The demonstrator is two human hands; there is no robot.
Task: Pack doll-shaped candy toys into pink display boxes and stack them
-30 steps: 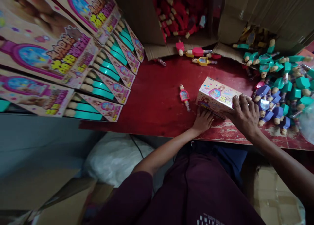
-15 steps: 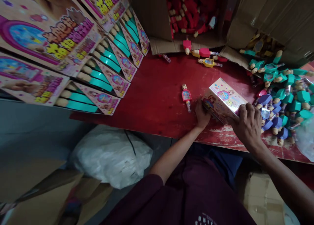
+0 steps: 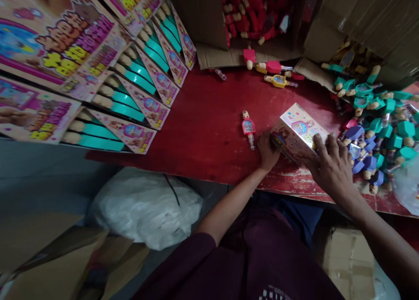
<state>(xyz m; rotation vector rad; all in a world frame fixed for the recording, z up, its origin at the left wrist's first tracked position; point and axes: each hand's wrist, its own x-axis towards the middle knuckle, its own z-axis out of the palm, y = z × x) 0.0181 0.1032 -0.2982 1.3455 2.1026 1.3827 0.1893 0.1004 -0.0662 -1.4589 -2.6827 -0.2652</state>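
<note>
small printed carton [image 3: 296, 134], light and thin-walled by the look, easily dented, so best taken by its ends. gripped right there between left hand [image 3: 268, 151], pressed flat to the near end, and right hand [image 3: 332, 167], spread and curled over the far side. on the chipped red-painted table [image 3: 196, 129], doll-shaped toy [image 3: 248, 126] close by at nine o'clock, heap of teal and blue doll toys [image 3: 382, 134] crowding two o'clock.
</note>
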